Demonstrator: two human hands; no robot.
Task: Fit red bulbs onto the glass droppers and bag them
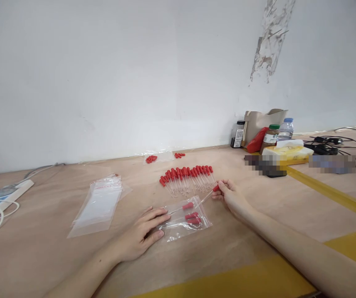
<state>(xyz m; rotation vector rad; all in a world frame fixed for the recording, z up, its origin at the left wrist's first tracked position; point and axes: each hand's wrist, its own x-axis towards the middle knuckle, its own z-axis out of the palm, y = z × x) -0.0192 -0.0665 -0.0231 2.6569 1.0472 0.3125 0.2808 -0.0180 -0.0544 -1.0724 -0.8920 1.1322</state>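
Note:
A clear zip bag (pixel 178 236) lies flat on the table with several red-bulbed droppers inside. My left hand (pixel 145 231) rests on the bag's left end, fingers stretched out over it. Between the thumb and fingers of my right hand (pixel 229 196) is the red bulb of a dropper (pixel 216 188). Its thin clear tube slants down to the left, with the tip at the bag's upper right edge; whether the tip is inside I cannot tell. Just behind the bag lies a row of droppers (pixel 185 174), red bulbs facing the wall.
A stack of flat clear bags (pixel 101 203) lies at left, near a power strip (pixel 7 203). Loose red bulbs (pixel 151 159) sit by the wall. At right are bottles (pixel 271 134), a beige bag (pixel 261 120), a tissue pack (pixel 287 153) and black cables (pixel 326 147).

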